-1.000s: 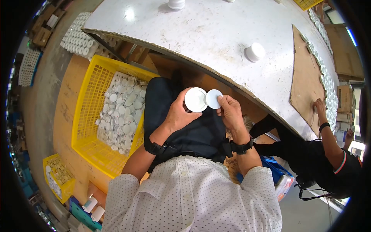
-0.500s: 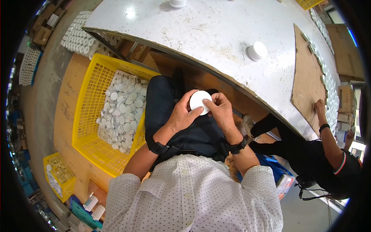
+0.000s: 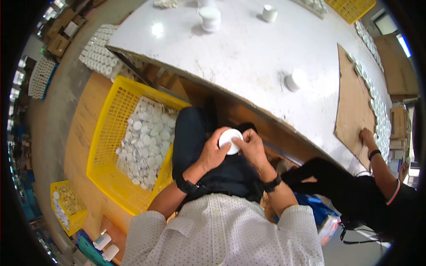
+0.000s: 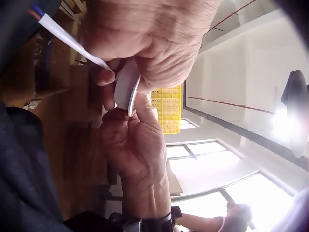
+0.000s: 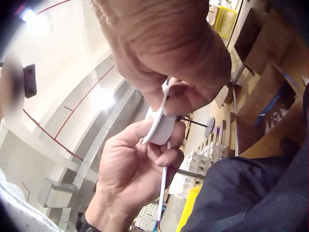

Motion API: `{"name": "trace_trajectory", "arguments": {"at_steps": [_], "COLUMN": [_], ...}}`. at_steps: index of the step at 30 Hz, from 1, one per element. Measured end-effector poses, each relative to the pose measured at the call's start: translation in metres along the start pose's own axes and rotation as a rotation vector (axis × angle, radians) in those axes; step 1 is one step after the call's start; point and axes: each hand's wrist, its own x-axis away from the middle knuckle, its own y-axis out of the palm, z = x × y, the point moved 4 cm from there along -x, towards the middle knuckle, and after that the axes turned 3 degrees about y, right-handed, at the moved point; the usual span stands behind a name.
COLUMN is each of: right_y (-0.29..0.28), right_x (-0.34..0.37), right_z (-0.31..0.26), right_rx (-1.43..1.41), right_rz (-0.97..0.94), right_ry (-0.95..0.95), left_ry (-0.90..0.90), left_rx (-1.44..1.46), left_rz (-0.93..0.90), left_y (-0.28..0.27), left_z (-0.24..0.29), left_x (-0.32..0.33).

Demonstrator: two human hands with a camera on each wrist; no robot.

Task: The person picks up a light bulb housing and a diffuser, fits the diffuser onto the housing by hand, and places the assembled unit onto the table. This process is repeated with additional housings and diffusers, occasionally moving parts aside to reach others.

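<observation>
A round white piece point(image 3: 230, 142) with a wide rim is held over the lap between both hands. My left hand point(image 3: 213, 153) grips it from the left, its thumb on the face. From the other side, my right hand point(image 3: 254, 152) pinches the rim, thumb on the face. Seen edge-on in the left wrist view, the piece point(image 4: 126, 89) has a thin disc lying against a thicker body. A white cable point(image 5: 162, 195) hangs below the piece in the right wrist view. The fingers under the piece are partly hidden.
A yellow crate point(image 3: 100, 166) of white discs stands at the left. Several white cylindrical pieces stand on the white table point(image 3: 248, 57) ahead. At the right, another person's hand point(image 3: 367, 137) rests by a cardboard sheet point(image 3: 353, 108) and a row of white discs.
The separate disc in my right hand has moved left onto the white piece, and both hands now hold them together. The head view has tilted up, showing more of the table.
</observation>
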Motion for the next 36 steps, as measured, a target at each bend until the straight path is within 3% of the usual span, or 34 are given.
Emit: {"name": "trace_trajectory", "arguments": {"at_steps": [4,6,7,9,10,14,17,22,25,28,30,31,33,34,36], "right_y": [0.008,0.007,0.003,-0.009,-0.017,-0.043,-0.044,-0.035,-0.032,-0.033,-0.038,-0.041,-0.045,-0.049,-0.054], "right_x": [0.003,0.005,0.007,0.008,0.007,0.002,0.003,0.007,0.007,0.008,0.009,0.01,0.01,0.013,0.012], "right_z": [-0.008,-0.016,-0.02,-0.028,-0.031,-0.031,-0.034,-0.041,-0.044,-0.044,-0.043,-0.044,-0.053,-0.065,-0.086], "right_rx": [-0.009,-0.098,-0.108,-0.107,-0.108,-0.147,-0.145,-0.051,-0.03,0.019,0.06,0.106,0.156,0.141,0.131], "right_rz": [-0.024,-0.03,-0.013,0.029,0.077,0.146,0.152,0.133,0.148,0.183,0.202,0.226,0.252,0.276,0.315], "right_ry": [-0.022,-0.078,-0.103,-0.14,-0.168,-0.275,-0.255,-0.256,-0.261,-0.269,-0.274,-0.297,-0.321,-0.346,-0.402], "left_ry": [-0.043,-0.057,-0.072,-0.241,-0.216,-0.335,-0.454,-0.631,-0.694,-0.798,-0.872,-0.87,-0.957,-0.958,-0.798], "left_rx": [0.025,-0.053,-0.055,0.289,0.388,0.383,0.278,0.373,0.286,0.069,-0.388,-0.386,-0.03,-0.026,-0.025], "left_rz": [0.053,0.229,0.305,0.414,0.445,0.704,0.848,0.893,0.955,1.047,0.915,0.901,0.738,0.736,0.679], "left_y": [-0.017,-0.043,-0.06,-0.094,-0.111,-0.185,-0.223,-0.261,-0.272,-0.284,-0.299,-0.292,-0.266,-0.26,-0.249], "left_z": [-0.001,-0.004,-0.017,-0.046,-0.047,-0.097,-0.14,-0.223,-0.256,-0.309,-0.355,-0.336,-0.304,-0.3,-0.289], "left_x": [-0.005,-0.005,-0.007,-0.003,0.0,0.028,0.062,0.123,0.162,0.204,0.228,0.22,0.205,0.198,0.176]}}
